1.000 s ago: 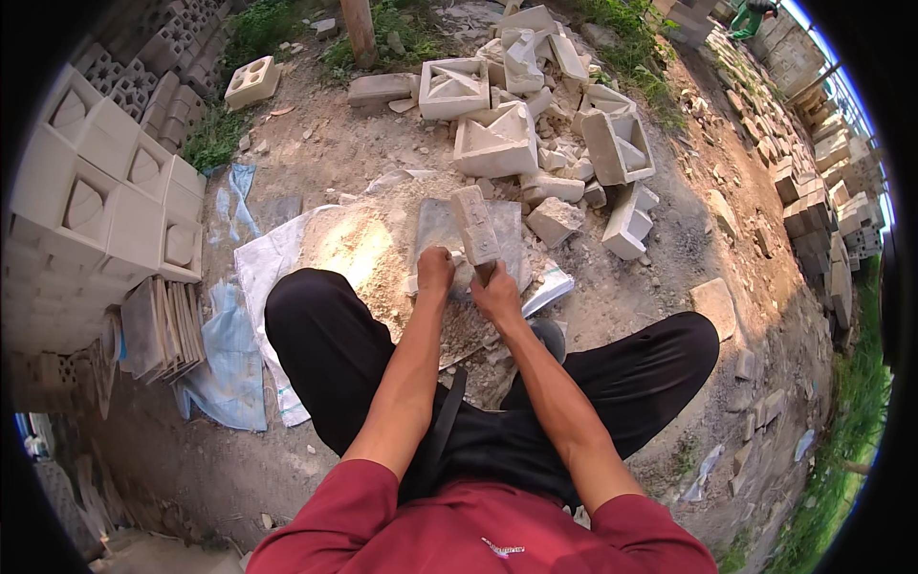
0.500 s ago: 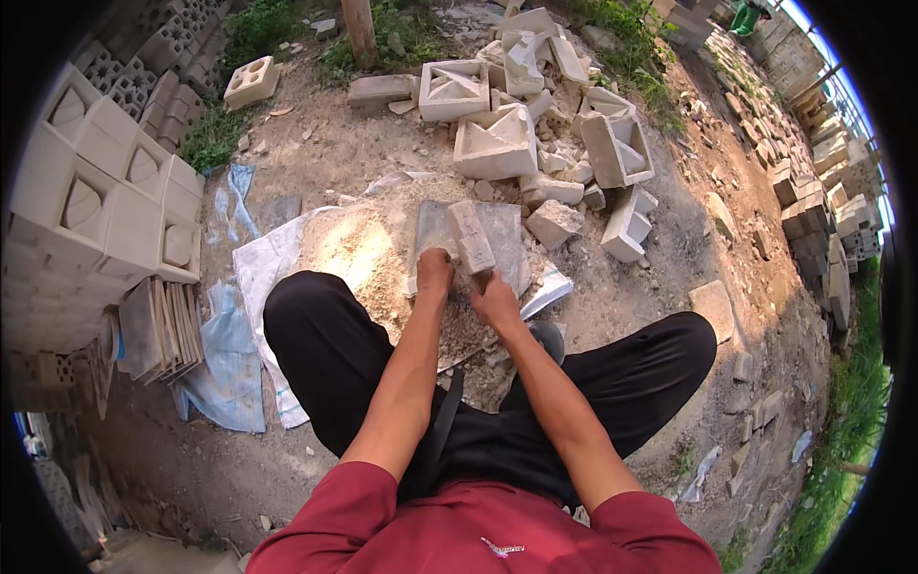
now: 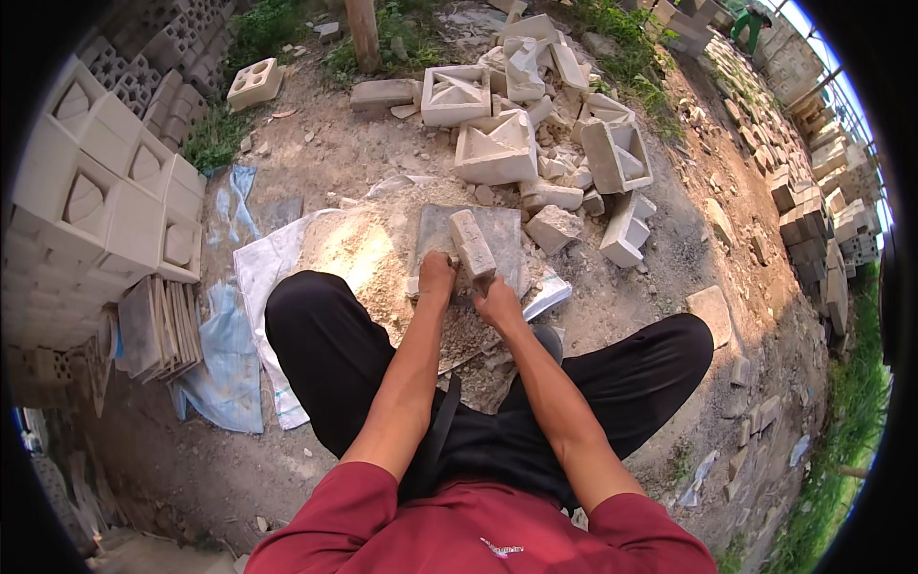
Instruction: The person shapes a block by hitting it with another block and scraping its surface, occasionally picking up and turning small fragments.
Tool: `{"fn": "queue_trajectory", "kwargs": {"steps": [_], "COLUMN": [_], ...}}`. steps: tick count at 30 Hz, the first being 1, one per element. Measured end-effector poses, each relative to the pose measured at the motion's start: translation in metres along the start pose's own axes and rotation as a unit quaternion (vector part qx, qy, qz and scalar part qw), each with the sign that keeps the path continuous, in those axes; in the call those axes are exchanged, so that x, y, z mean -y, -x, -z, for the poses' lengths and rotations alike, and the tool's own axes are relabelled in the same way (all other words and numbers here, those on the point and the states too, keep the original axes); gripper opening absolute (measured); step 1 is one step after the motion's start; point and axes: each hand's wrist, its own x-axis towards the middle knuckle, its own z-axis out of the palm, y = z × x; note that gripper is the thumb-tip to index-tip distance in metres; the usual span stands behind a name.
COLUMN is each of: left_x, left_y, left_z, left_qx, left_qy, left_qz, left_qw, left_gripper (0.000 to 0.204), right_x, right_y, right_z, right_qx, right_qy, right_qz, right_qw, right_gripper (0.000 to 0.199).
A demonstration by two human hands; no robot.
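My right hand (image 3: 497,304) is closed at the near end of a pale, dusty rectangular block (image 3: 472,245), seemingly round a short handle under it, like a mallet. The block is over a flat grey slab (image 3: 505,230) on the ground between my knees. Just left of it, my left hand (image 3: 437,275) is closed in a fist by the slab's left part. What its fingers grip is hidden, though a pale chunk shows beside it. A heap of sandy rubble (image 3: 368,251) lies left of the slab, on a white sack (image 3: 266,263).
Broken hollow blocks (image 3: 495,148) are piled beyond the slab. Stacked pale blocks (image 3: 115,196) stand at the left, with leaning thin boards (image 3: 163,330) and a blue sheet (image 3: 228,368) near them. A wooden post (image 3: 363,36) rises at the back. A person in green (image 3: 749,27) is far right.
The far end of the pale block has come slightly down and toward me. Both hands stay in nearly the same place. More of the person in green shows.
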Motion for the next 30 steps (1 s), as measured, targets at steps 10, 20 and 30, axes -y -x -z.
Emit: {"fn": "queue_trajectory", "kwargs": {"steps": [10, 20, 30], "left_x": [0.003, 0.028, 0.024], "left_y": [0.000, -0.020, 0.005], "left_z": [0.002, 0.057, 0.049], "left_qx": [-0.029, -0.191, -0.152], "left_qy": [-0.092, 0.168, 0.163], "left_qz": [-0.095, 0.193, 0.169], "left_qw": [0.991, 0.948, 0.960], "left_gripper": [0.013, 0.020, 0.026], "right_x": [0.004, -0.062, -0.042], "right_y": [-0.006, 0.023, 0.018], "right_z": [0.019, 0.039, 0.033], "right_qx": [-0.042, 0.114, 0.101], "right_qy": [-0.070, 0.073, 0.125], "right_qz": [-0.016, 0.094, 0.051], "right_qw": [0.997, 0.986, 0.986], "right_gripper": [0.053, 0.054, 0.054]}}
